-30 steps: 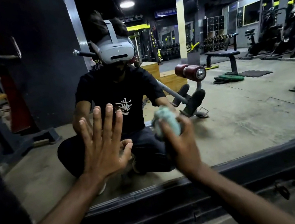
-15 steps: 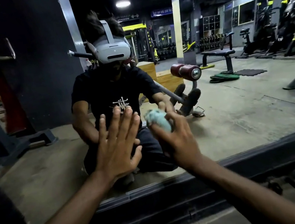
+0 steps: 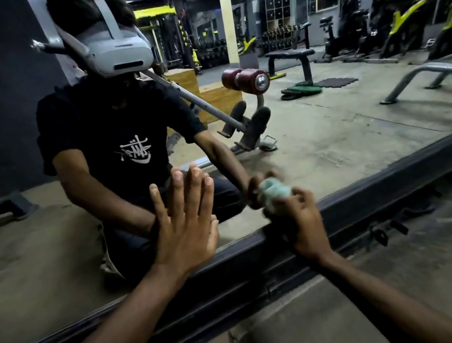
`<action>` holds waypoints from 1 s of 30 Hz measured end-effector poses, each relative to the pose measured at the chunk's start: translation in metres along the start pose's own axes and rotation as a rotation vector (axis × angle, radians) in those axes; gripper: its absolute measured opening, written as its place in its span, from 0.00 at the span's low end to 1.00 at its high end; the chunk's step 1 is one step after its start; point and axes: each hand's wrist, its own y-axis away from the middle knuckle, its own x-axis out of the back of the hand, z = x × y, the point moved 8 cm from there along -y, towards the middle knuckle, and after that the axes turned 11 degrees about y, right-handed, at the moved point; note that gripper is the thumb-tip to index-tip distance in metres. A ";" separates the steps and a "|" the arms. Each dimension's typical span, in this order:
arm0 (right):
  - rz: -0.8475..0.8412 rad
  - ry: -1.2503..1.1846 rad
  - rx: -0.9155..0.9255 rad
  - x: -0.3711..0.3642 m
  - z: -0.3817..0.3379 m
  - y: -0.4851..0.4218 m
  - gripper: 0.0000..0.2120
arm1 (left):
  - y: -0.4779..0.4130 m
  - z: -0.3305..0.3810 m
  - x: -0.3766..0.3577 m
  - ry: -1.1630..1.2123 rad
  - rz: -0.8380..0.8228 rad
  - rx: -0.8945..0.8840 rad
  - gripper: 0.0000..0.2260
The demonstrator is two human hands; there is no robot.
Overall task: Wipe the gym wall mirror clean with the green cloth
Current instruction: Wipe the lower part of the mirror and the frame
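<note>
Right hand (image 3: 303, 224) grips the bunched green cloth (image 3: 275, 192), pressing it low on the mirror (image 3: 331, 122), just above the dark bottom frame (image 3: 373, 190). Left hand (image 3: 186, 226) braces flat on the glass, fingers straight. Best bet: firm overlapping strokes, then wipe under that palm.

Right hand (image 3: 303, 224) gripping green cloth (image 3: 275, 192)

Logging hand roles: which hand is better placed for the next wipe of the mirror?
Right. The right hand grips the green cloth low against the mirror; the left hand lies flat on it, holding nothing.
</note>
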 end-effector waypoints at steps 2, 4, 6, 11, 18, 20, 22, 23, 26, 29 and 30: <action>0.150 -0.036 -0.258 0.004 0.024 -0.004 0.31 | 0.003 0.003 -0.003 0.001 0.018 -0.006 0.42; 0.162 -0.024 -0.313 -0.011 0.001 0.010 0.28 | 0.004 0.007 -0.007 -0.007 0.025 0.003 0.43; 0.061 -0.113 -0.147 -0.018 -0.029 0.023 0.19 | 0.003 0.010 -0.008 -0.014 0.037 -0.004 0.43; 0.167 0.081 -0.256 0.018 0.034 -0.015 0.26 | 0.005 0.010 -0.013 -0.010 0.052 -0.046 0.41; -0.026 0.009 0.088 0.015 -0.003 -0.021 0.14 | -0.044 0.013 0.010 0.001 0.157 -0.006 0.39; -0.025 0.055 0.274 0.035 0.001 -0.038 0.19 | -0.066 0.012 0.016 -0.035 0.178 -0.011 0.38; 0.120 0.016 0.197 0.065 0.018 -0.078 0.22 | -0.072 0.013 0.017 -0.065 0.175 -0.005 0.38; 0.216 -0.055 0.120 0.080 0.026 -0.096 0.28 | -0.074 0.013 0.018 -0.086 0.174 -0.012 0.38; 0.279 -0.039 0.244 0.067 -0.006 -0.086 0.32 | -0.086 0.005 0.032 -0.102 0.204 0.023 0.37; 0.228 -0.007 0.736 0.050 -0.056 -0.061 0.17 | -0.117 -0.012 0.055 -0.116 0.242 0.062 0.38; 0.215 -0.034 0.779 0.053 -0.056 -0.077 0.15 | -0.124 -0.017 0.060 -0.121 0.236 0.050 0.38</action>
